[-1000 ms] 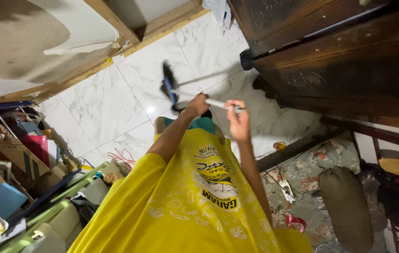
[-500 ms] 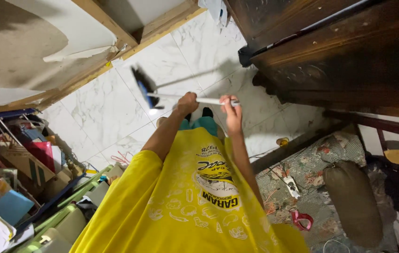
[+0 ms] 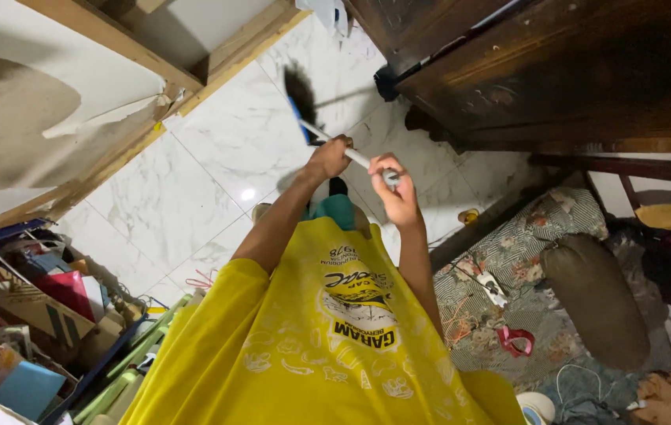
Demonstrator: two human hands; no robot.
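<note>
I hold a broom with a white handle [image 3: 357, 158] in both hands. Its dark bristle head [image 3: 299, 91], on a blue base, rests on the white marble floor [image 3: 225, 149] near the foot of a dark wooden cabinet [image 3: 556, 71]. My left hand [image 3: 329, 157] grips the handle lower down, closer to the head. My right hand [image 3: 395, 191] is closed around the handle's top end. My yellow shirt [image 3: 327, 338] fills the lower middle of the view.
A wooden-framed pale wall panel [image 3: 75, 102] runs along the left. Boxes, books and green frames [image 3: 44, 315] pile up at lower left. At the right lie a patterned mattress [image 3: 508, 291], a brown bolster [image 3: 595, 299] and loose cables.
The broom head has swung from the left of my hands to the far side, toward the cabinet foot. Both hands kept their grip and shifted with it.
</note>
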